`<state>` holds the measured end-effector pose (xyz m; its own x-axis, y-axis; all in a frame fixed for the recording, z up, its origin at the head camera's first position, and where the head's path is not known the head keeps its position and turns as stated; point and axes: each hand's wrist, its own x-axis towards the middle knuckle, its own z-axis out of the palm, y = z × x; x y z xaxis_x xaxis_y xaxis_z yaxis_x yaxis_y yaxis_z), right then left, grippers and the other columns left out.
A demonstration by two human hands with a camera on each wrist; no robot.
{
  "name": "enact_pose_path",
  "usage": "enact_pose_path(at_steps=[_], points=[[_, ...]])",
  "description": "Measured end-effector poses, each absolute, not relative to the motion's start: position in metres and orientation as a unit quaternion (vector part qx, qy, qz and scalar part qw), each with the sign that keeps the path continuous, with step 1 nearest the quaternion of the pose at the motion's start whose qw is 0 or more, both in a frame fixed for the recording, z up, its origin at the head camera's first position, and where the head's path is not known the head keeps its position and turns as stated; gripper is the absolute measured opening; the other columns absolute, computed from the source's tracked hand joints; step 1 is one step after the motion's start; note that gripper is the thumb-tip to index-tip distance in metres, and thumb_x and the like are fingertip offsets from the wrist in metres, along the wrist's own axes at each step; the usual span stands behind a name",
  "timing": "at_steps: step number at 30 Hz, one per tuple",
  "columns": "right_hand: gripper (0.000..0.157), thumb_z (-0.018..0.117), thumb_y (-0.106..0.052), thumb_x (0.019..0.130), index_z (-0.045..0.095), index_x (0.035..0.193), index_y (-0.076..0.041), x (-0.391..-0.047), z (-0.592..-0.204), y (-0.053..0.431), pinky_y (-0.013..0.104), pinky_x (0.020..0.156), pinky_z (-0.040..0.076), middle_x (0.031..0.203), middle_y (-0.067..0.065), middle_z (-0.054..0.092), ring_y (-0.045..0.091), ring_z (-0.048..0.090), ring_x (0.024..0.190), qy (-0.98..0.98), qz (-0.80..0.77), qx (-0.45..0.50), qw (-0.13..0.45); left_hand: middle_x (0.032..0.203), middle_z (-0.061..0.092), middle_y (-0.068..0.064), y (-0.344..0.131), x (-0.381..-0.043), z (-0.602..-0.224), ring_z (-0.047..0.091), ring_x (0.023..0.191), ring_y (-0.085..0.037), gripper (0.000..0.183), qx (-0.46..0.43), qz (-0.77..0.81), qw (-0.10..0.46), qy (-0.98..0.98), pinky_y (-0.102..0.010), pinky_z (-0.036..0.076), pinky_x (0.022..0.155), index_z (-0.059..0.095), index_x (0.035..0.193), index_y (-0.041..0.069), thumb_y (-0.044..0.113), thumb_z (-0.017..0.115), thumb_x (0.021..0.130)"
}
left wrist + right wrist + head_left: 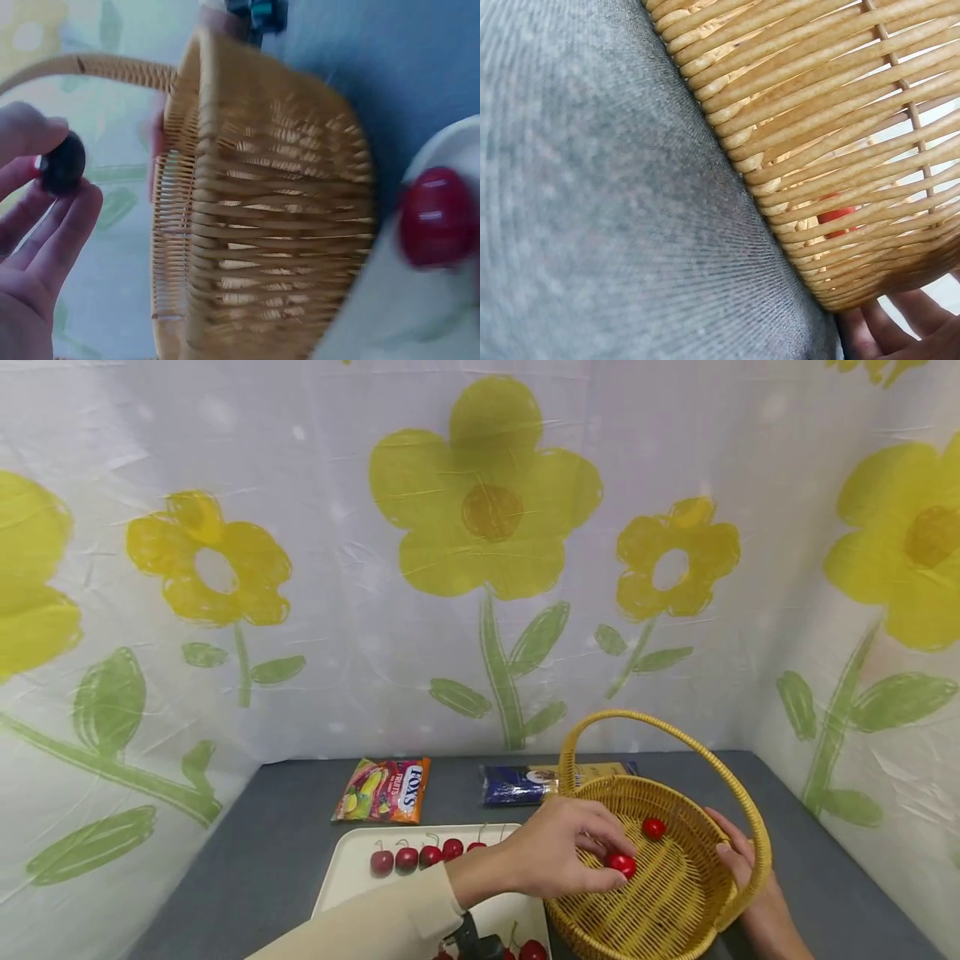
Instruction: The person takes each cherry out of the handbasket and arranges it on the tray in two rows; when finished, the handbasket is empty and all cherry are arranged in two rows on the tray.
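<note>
Over the opening of a wicker basket (660, 902), my left hand (558, 847) pinches a red cherry (621, 864) between thumb and fingertips. In the left wrist view the same cherry (63, 165) looks dark against the light and is above the basket's rim. Another cherry (654, 828) lies inside the basket near its far wall. My right hand (757, 877) grips the basket's right side, fingers at the rim; in the right wrist view its fingers (900, 322) touch the woven wall. A white tray (348, 877) with several stemmed cherries (407, 858) sits left of the basket, partly hidden by my left forearm.
A pack of Fox's fruit candy (382, 790) lies behind the tray. Behind the basket lies a blue and gold packet (517, 785). The basket's tall arched handle (720, 768) rises beside both hands. A flower-printed curtain (330, 693) borders the grey table (247, 843).
</note>
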<state>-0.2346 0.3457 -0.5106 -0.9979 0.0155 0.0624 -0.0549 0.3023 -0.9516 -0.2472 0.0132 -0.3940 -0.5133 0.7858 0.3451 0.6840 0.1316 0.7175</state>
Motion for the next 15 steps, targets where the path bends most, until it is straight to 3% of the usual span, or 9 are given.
enact_pose_path(at_steps=[3,7,10,11,15], points=[[0.060,0.031,-0.037,0.122,0.024,0.175,-0.010,-0.236,-0.510,0.345,0.017,0.090,0.058,0.154,-0.005,0.044,-0.017,0.057,0.119,-0.802,0.596,0.015,0.033,0.118,0.077,-0.008,-0.014,-0.229,-0.398,0.072,0.094,0.009,0.021,0.467,0.492,0.026,0.735,-0.021,0.065,0.083,0.083,0.115,0.005,0.004,0.084,0.095],[0.061,0.031,-0.038,0.122,0.022,0.176,-0.010,-0.236,-0.510,0.345,0.015,0.090,0.057,0.163,0.014,0.031,-0.018,0.054,0.117,-0.801,0.598,0.018,0.029,0.116,0.078,0.000,-0.055,-0.210,-0.403,0.074,0.094,0.003,0.019,0.454,0.496,-0.051,0.738,-0.024,0.066,0.074,0.084,0.115,0.014,0.012,0.086,0.097],[0.061,0.030,-0.037,0.122,0.019,0.176,-0.009,-0.236,-0.510,0.344,0.017,0.088,0.058,0.163,0.021,0.027,-0.017,0.055,0.115,-0.799,0.601,0.017,0.023,0.117,0.081,0.002,-0.088,-0.196,-0.407,0.076,0.103,-0.005,0.019,0.434,0.492,-0.076,0.751,-0.027,0.066,0.081,0.084,0.117,0.018,0.016,0.085,0.098],[0.061,0.030,-0.034,0.122,0.018,0.176,-0.009,-0.238,-0.509,0.344,0.018,0.088,0.059,0.162,0.012,0.035,-0.016,0.057,0.113,-0.793,0.609,0.009,0.015,0.118,0.082,0.000,-0.099,-0.192,-0.410,0.076,0.107,-0.008,0.019,0.429,0.492,-0.077,0.754,-0.028,0.066,0.083,0.084,0.118,0.018,0.017,0.083,0.100],[0.060,0.026,-0.031,0.122,0.014,0.176,-0.008,-0.242,-0.505,0.344,0.016,0.089,0.057,0.168,0.017,0.031,-0.021,0.054,0.110,-0.784,0.620,-0.013,-0.014,0.121,0.082,-0.009,-0.140,-0.177,-0.420,0.075,0.116,-0.009,0.022,0.361,0.527,-0.008,0.769,-0.027,0.065,0.094,0.083,0.123,0.013,0.018,0.080,0.102]])
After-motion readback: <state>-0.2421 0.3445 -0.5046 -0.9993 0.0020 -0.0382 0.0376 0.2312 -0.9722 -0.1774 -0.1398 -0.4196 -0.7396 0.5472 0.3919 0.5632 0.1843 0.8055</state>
